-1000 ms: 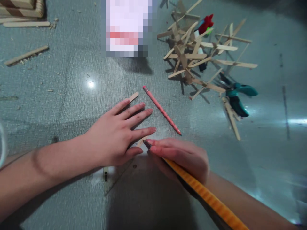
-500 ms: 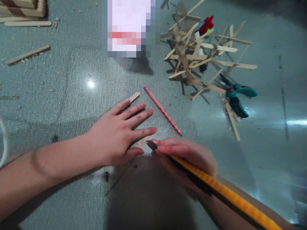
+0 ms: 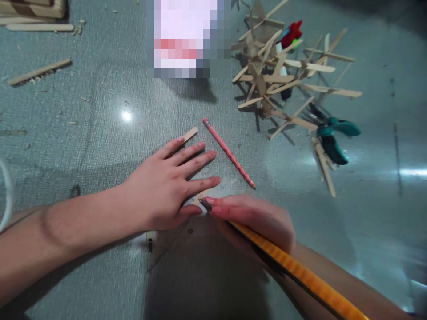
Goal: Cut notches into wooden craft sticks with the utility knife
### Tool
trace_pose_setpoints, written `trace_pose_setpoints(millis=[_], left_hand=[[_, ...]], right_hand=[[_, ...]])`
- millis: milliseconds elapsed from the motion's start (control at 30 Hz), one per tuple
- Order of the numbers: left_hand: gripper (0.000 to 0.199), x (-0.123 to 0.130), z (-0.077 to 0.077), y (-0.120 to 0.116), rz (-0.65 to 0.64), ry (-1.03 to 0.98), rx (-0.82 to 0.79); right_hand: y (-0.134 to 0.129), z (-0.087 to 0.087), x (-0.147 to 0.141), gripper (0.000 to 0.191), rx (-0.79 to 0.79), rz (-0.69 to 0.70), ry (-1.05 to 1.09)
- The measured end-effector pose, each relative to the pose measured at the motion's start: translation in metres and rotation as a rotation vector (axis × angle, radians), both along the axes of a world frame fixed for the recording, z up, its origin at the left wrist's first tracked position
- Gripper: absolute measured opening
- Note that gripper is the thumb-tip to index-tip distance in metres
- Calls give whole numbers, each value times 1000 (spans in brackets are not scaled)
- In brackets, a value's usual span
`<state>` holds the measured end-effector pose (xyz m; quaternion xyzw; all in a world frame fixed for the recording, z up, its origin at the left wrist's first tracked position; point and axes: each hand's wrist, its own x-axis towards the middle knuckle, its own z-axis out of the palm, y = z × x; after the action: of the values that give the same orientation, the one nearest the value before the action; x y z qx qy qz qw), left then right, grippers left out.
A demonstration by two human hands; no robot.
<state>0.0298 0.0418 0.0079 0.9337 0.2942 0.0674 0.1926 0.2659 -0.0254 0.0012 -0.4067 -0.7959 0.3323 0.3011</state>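
Note:
My left hand (image 3: pixel 167 186) lies flat with its fingers spread, pressing on the table. A wooden craft stick (image 3: pixel 191 133) sticks out beyond its little finger. Between the thumb and index finger shows a strip of pale wood (image 3: pixel 202 195) with a small outline on it; whether it is the same stick is hidden under the palm. My right hand (image 3: pixel 256 222) grips a long yellow-and-black craft knife (image 3: pixel 300 271), its dark pointed tip touching the pale wood. A clear set square (image 3: pixel 150 242) lies partly under my left hand. A pink pencil (image 3: pixel 230 154) rests just beyond the fingertips.
Crossed craft-stick assemblies (image 3: pixel 267 78) lie at the upper right, beside teal-handled pliers (image 3: pixel 333 138) and a red object (image 3: pixel 292 33). Stacked sticks (image 3: pixel 36 9) and loose sticks with shavings (image 3: pixel 40 72) sit upper left. A blurred-out pale object (image 3: pixel 187 26) stands top centre.
My right hand has shifted slightly left, and the knife tip has moved a little along the wood. My left hand stays flat; the whole view has shifted slightly.

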Motion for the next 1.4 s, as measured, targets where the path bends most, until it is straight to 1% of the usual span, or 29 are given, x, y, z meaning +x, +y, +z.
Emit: trace_pose_setpoints(millis=[100, 200, 300, 367, 433, 600, 700, 767, 833, 900, 1100, 1200, 1300, 1400], left_hand=[[63, 0, -1, 0, -1, -6, 3], [62, -1, -1, 0, -7, -8, 7], [59, -1, -1, 0, -8, -10, 13], [58, -1, -1, 0, -7, -12, 13], [58, -2, -2, 0, -6, -14, 11], [58, -3, -2, 0, -7, -6, 1], [59, -2, -1, 0, -5, -4, 1], [59, -2, -1, 0, -2, 0, 3], [59, -1, -1, 0, 0, -3, 4], [60, -1, -1, 0, -1, -7, 5], [62, -1, -3, 0, 0, -3, 4], [61, -1, -3, 0, -1, -8, 2], [59, 0, -2, 0, 1, -12, -4], [57, 0, -2, 0, 7, -31, -4]], right_hand=[[1, 5, -3, 21, 72, -29, 21], [4, 10, -6, 17, 90, -23, 23], [8, 9, -5, 9, 88, 37, 68], [8, 7, -4, 10, 73, 60, 106], [7, 5, -2, 11, 78, 71, 95], [6, 6, -2, 9, 98, 41, 58], [6, 7, -3, 15, 170, 25, 51], [6, 7, -3, 18, 143, -1, 51], [6, 7, -3, 19, 61, -31, 57], [6, 8, -2, 20, 11, -48, 56], [6, 7, -1, 22, 71, -16, -11], [6, 7, -1, 23, 95, -10, -11], [4, 7, -2, 19, 98, -25, -15], [5, 9, -2, 17, 100, 7, -9]])
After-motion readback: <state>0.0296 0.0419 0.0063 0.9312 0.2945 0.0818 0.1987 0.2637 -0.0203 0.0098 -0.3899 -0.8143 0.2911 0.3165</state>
